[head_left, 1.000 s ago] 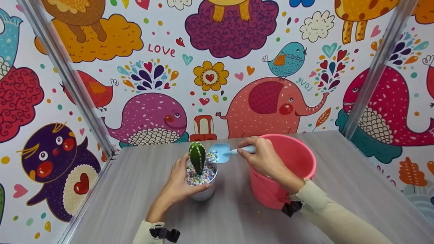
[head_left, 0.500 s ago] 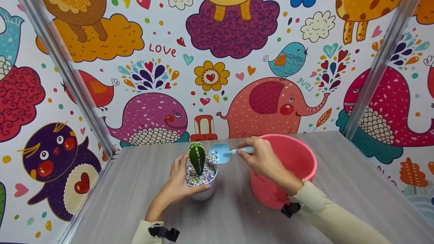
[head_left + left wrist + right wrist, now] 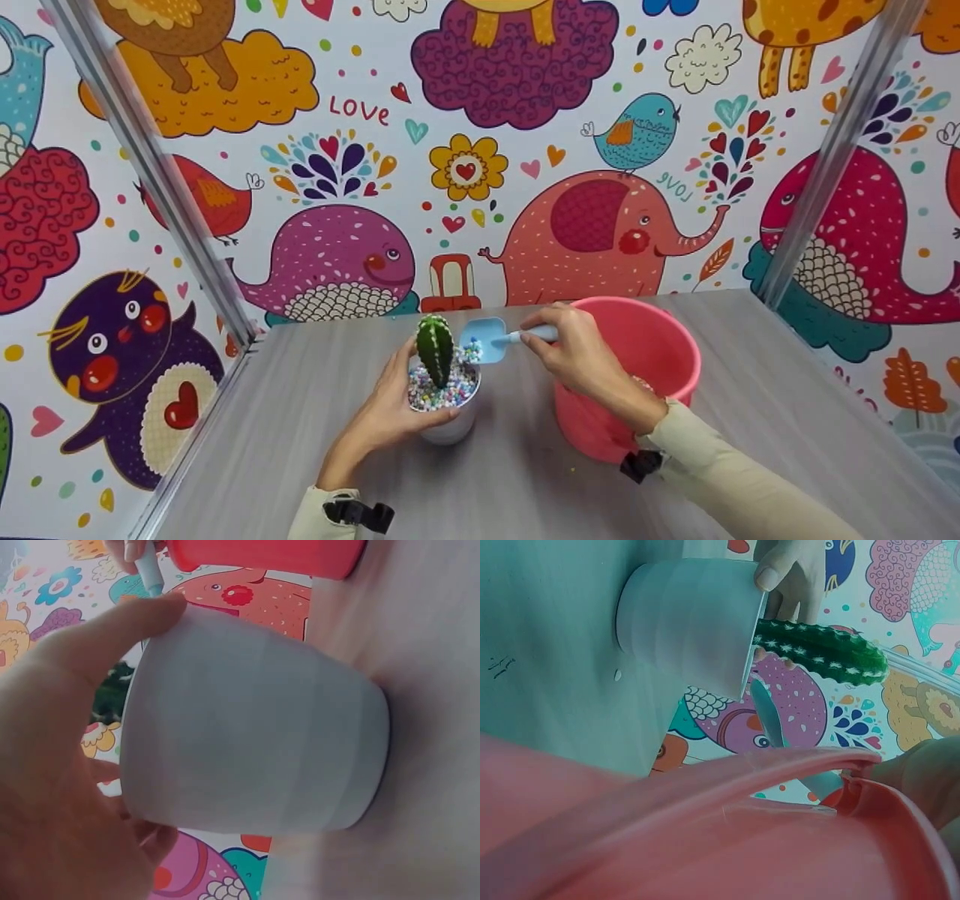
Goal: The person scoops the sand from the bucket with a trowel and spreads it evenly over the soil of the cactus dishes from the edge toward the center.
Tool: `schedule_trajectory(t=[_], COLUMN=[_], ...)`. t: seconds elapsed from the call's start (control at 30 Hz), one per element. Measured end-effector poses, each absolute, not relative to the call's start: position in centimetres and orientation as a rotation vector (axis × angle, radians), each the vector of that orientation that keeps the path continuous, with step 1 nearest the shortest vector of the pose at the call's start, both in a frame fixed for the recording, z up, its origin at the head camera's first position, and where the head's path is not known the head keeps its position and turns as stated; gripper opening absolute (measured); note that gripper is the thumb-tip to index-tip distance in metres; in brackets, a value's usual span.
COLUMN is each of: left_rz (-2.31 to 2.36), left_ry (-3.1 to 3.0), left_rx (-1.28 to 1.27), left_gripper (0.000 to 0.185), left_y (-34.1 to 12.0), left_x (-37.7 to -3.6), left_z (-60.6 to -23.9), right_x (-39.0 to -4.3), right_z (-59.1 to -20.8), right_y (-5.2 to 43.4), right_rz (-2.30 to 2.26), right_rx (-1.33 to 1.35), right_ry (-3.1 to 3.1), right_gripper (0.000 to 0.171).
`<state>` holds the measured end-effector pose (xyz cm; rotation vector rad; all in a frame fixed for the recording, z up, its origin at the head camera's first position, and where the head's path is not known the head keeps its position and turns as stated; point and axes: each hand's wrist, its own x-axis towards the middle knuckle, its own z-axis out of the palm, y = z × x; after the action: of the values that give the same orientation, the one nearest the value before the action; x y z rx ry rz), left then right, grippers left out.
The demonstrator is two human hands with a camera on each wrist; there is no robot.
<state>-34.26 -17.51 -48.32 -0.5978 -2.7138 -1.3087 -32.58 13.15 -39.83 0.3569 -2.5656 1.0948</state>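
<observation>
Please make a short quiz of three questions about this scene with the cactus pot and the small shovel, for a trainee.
1. True or false: the left hand grips the white pot that holds the cactus.
2. The right hand holds which thing? A) the pink bucket B) the blue shovel C) the cactus
3. Fill in: the shovel's blade carries coloured ____ above the pot's rim.

Key
1. True; its fingers wrap round the pot's side.
2. B; the blue shovel is pinched by its handle, while the pink bucket stands untouched behind that hand.
3. Pebbles, like those that fill the pot.
</observation>
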Motion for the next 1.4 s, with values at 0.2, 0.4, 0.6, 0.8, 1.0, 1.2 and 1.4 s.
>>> schedule_trajectory(t=[0.2,0.4,0.6,0.8,1.0,1.2,1.4], left_rz=[-1.397,-1.377,-1.244,-1.207,-1.196,-1.221,-1.299], left_ry=[-2.678,-2.716,-2.758,-2.738,-2.745,-2.733,-2.708], left_rx=[-0.673,-0.644,-0.535,-0.514,-0.509,-0.555,-0.636], left_gripper=[0.129,0.129,0.129,0.126,0.126,0.124,0.126], left_y=[-17.8,-17.6,-17.0,-16.9,-17.1,-17.4,-17.8], left_x=[-34.5,-34.4,-34.2,-34.2,-34.2,-34.2,-34.3], left_z=[-48.6,-48.4,-48.5,-48.7,-48.5,-48.2,-48.1], right_x=[-32.4,-32.4,-32.3,-32.3,-32.3,-32.4,-32.3], right_z=[-39.8,-40.0,-40.1,-40.0,-40.0,-40.1,-40.0], right_y=[13.1,13.1,12.8,12.7,12.8,12.8,12.7], right_rz=[1.096,1.063,1.046,1.059,1.067,1.047,1.029], right_rx=[0.375,0.492,0.523,0.53,0.492,0.494,0.534], right_ry=[-2.566,-2.536,-2.545,-2.548,-2.548,-2.519,-2.52], right_gripper=[0.019,0.02,0.021,0.02,0.021,0.02,0.02])
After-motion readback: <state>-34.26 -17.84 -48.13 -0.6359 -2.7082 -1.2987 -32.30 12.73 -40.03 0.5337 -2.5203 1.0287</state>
